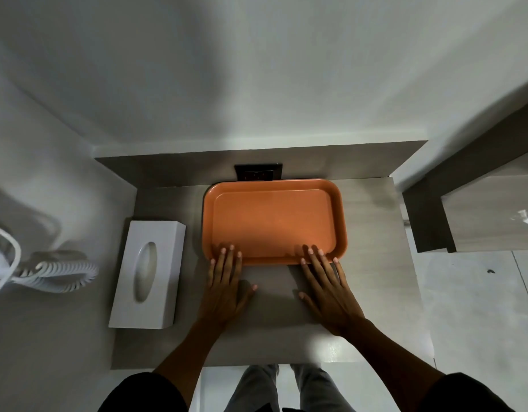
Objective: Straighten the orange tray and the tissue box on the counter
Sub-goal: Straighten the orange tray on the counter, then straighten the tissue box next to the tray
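An empty orange tray (274, 221) lies on the grey wood counter (375, 263), its far edge against the back panel. My left hand (225, 288) rests flat on the counter with fingers spread, fingertips over the tray's near-left rim. My right hand (328, 289) also lies flat and open, fingertips touching the near-right rim. Neither hand grips anything. A white tissue box (148, 273) with an oval slot sits left of the tray, slightly rotated, its near end overhanging the counter's left edge.
A black wall socket (258, 173) sits on the back panel behind the tray. A white coiled cord (63, 276) hangs at the left wall. Another wooden surface (491, 212) stands at right. My legs show below the counter's front edge.
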`<act>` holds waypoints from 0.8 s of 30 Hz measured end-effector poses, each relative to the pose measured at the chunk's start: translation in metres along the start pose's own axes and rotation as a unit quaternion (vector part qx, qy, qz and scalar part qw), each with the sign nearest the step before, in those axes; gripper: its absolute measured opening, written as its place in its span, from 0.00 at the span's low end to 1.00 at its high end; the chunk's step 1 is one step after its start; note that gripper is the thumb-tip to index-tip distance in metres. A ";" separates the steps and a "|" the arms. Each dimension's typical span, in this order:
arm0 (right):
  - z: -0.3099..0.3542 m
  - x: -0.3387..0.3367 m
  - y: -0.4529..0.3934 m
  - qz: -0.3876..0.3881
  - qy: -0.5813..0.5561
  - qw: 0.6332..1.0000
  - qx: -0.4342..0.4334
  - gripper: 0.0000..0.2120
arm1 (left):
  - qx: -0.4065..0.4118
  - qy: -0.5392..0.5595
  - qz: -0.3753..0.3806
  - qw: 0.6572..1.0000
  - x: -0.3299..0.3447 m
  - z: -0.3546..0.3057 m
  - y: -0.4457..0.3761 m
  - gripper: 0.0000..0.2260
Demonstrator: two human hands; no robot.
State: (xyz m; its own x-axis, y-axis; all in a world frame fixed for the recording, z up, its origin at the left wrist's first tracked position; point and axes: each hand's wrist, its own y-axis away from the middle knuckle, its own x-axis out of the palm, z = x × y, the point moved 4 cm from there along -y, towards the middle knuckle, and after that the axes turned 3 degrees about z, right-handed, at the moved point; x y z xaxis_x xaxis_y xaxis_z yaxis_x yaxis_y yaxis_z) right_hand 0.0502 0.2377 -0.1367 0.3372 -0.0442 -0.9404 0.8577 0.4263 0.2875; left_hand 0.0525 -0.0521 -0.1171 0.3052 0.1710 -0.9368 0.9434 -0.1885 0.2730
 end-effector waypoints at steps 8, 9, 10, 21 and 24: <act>0.002 0.000 0.003 0.004 -0.017 1.000 -0.001 0.40 | -0.004 0.010 0.004 1.000 0.000 -0.002 0.002 0.41; 0.002 -0.002 0.003 0.000 -0.021 1.000 -0.004 0.40 | -0.006 0.013 0.003 1.000 -0.001 -0.002 0.003 0.40; 0.003 -0.004 0.002 -0.010 -0.022 1.000 -0.012 0.40 | -0.010 0.017 -0.001 1.000 -0.005 0.000 0.004 0.40; 0.109 -0.020 -0.040 -0.004 -0.040 0.979 -0.201 0.37 | -0.170 0.076 -0.106 0.977 -0.050 0.069 0.062 0.39; 0.148 -0.019 -0.051 0.007 -0.070 0.968 -0.239 0.37 | -0.210 0.079 -0.110 0.968 -0.059 0.087 0.073 0.38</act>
State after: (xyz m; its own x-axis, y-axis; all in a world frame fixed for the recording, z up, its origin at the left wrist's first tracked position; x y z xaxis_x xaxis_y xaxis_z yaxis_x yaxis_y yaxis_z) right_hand 0.0573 0.0827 -0.1071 0.4256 -0.1423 -0.8937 0.5854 0.7964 0.1520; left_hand 0.0921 -0.1603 -0.0606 0.0750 0.3144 -0.9463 0.9473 0.2738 0.1660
